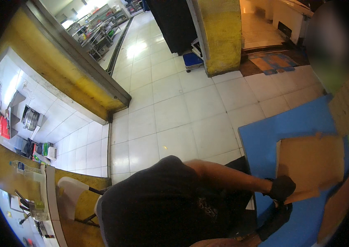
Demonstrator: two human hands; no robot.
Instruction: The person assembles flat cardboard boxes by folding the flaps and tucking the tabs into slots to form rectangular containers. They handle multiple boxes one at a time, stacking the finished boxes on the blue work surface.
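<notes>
Gloved hand point(282, 187) clamped on cardboard sheet point(310, 162).
Lying on blue mat point(277, 127) over white tiled floor point(170, 111); other hand unseen.

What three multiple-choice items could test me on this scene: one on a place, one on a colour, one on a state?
1. Where does the cardboard sheet lie?
A. on the blue mat
B. on the white chair
C. against the yellow pillar

2. What colour is the glove on the hand at the cardboard's corner?
A. white
B. black
C. red

3. What is that hand doing?
A. hanging free of everything
B. resting on the chair
C. touching the cardboard's near corner

Answers: 1 A, blue shows all round the brown sheet. 2 B, the glove is dark against the bare forearm. 3 C, the hand sits right on the sheet's lower left corner; whether it grips is unclear.
</notes>
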